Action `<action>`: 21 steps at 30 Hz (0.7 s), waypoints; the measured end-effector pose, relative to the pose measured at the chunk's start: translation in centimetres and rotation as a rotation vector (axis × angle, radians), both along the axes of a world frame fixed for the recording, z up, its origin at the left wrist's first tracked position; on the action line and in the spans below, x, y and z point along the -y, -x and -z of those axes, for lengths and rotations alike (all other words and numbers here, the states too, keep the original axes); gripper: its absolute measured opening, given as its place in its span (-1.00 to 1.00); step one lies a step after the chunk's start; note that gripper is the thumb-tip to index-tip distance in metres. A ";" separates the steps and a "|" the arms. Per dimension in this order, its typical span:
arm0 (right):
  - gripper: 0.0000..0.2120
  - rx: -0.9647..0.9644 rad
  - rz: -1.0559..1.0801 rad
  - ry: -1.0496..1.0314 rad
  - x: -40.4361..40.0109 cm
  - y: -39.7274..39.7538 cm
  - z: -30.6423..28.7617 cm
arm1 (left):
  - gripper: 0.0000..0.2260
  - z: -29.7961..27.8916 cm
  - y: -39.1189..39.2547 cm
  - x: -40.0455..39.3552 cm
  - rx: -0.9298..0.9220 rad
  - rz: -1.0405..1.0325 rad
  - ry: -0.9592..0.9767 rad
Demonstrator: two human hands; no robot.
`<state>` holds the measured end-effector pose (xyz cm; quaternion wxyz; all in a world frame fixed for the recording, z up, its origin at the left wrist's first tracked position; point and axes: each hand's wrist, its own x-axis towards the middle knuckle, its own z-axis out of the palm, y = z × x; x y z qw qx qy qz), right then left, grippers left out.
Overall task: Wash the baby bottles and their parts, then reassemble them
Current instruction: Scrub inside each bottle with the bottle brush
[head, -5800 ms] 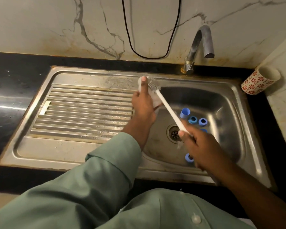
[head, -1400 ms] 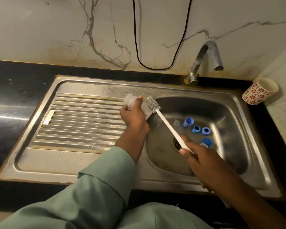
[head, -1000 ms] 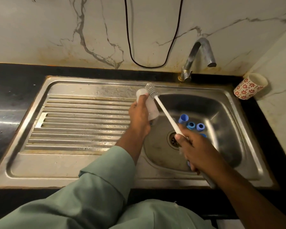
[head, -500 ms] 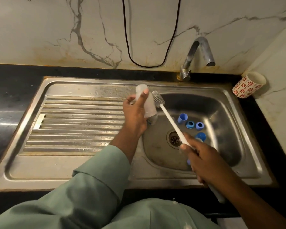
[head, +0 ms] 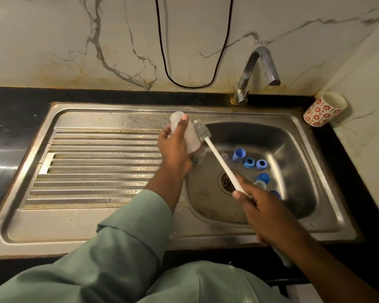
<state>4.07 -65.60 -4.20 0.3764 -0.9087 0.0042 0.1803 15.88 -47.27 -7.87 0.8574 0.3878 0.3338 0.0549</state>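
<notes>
My left hand (head: 175, 147) grips a clear baby bottle (head: 189, 136) over the left rim of the sink basin (head: 298, 193), the bottle's closed end pointing up and away. My right hand (head: 263, 213) holds the white handle of a bottle brush (head: 219, 158). The brush's grey bristle head (head: 202, 131) lies against the bottle's right side, outside it. Several blue bottle parts lie in the basin: a tall cap (head: 239, 154), two rings (head: 248, 162) (head: 261, 164) and a dome-shaped cap (head: 263, 178). Another clear bottle (head: 199, 157) lies partly hidden below my left hand.
A ribbed steel drainboard (head: 96, 167) spreads left of the basin. The tap (head: 256, 73) arches over the basin's back edge, no water running. A red-flowered cup (head: 324, 109) lies tipped on the black counter at right. A black cable (head: 190, 86) hangs on the marble wall.
The brush head has shifted slightly along the bottle's right side. My left hand has kept hold of the bottle and turned it a little. The parts in the basin have stayed put.
</notes>
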 end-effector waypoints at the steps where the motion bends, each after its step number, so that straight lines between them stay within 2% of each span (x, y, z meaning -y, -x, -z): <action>1: -0.55 -0.016 -0.009 -0.008 -0.1 0.5 -0.4 | -0.60 0.1 -0.1 -0.2 0.005 -0.007 0.009; 3: -0.56 -0.016 0.026 -0.027 -0.4 -0.2 -0.4 | -0.70 0.3 0.2 0.5 -0.003 0.081 -0.069; 4: -0.57 -0.006 0.056 -0.031 -0.7 -1.0 -0.3 | -0.68 0.3 0.5 1.1 -0.022 0.125 -0.081; 9: -0.56 0.009 -0.002 0.030 -0.6 -0.2 0.0 | -0.58 -0.2 -0.1 0.4 -0.046 0.075 0.120; 11: -0.55 -0.029 -0.022 -0.009 -1.0 0.4 -0.1 | -0.52 0.2 0.0 0.2 -0.016 0.065 0.020; 13: -0.57 -0.027 0.040 -0.044 -1.2 -0.9 0.5 | -0.44 0.1 0.4 0.6 -0.046 0.152 -0.112; 15: -0.58 -0.012 0.046 -0.016 -1.2 -1.7 0.4 | -0.41 -0.1 -0.1 -0.2 -0.066 0.211 -0.093; 18: -0.56 0.028 -0.040 0.018 -0.7 -0.9 -0.6 | -0.45 -0.6 -1.6 -2.4 -0.023 0.175 0.004; 21: -0.56 0.029 0.018 -0.028 -0.9 -1.7 -0.8 | -0.44 -0.9 -1.7 -1.6 -0.076 0.285 -0.035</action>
